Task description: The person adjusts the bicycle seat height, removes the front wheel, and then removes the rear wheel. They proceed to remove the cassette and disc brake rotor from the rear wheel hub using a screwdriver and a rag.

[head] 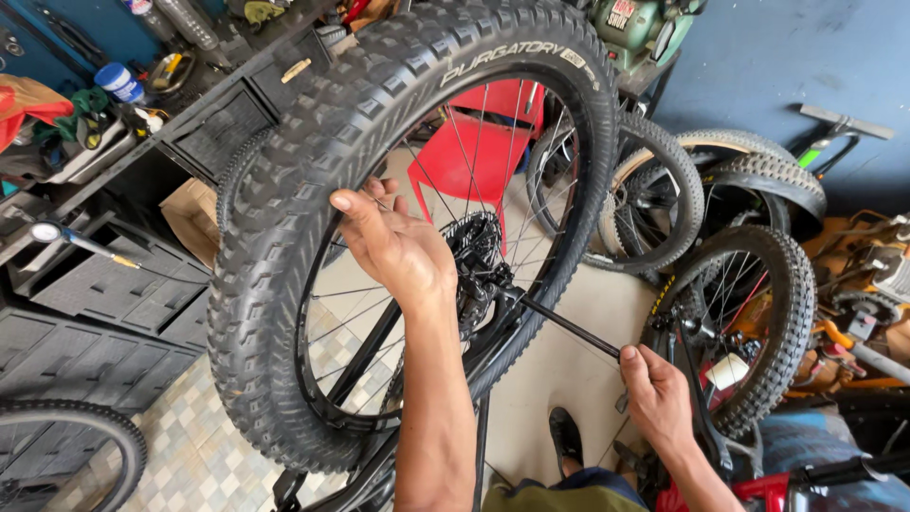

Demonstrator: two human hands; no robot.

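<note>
A large knobby black bicycle tyre (284, 190) on a spoked rim fills the middle of the view, with a cassette and hub (474, 251) at its centre. My left hand (393, 246) rests on the inner edge of the tyre and rim, fingers curled over it. My right hand (656, 393) grips the end of a thin black rod (569, 327) that runs up-left to the hub. A black frame tube (365, 356) crosses behind the spokes.
Black shelving (104, 284) with tools and bottles stands at left. A red plastic chair (483, 142) shows through the spokes. Other bicycle wheels (758, 303) crowd the right side. Another tyre (85, 427) is at lower left. My shoe (566, 436) stands on the tiled floor.
</note>
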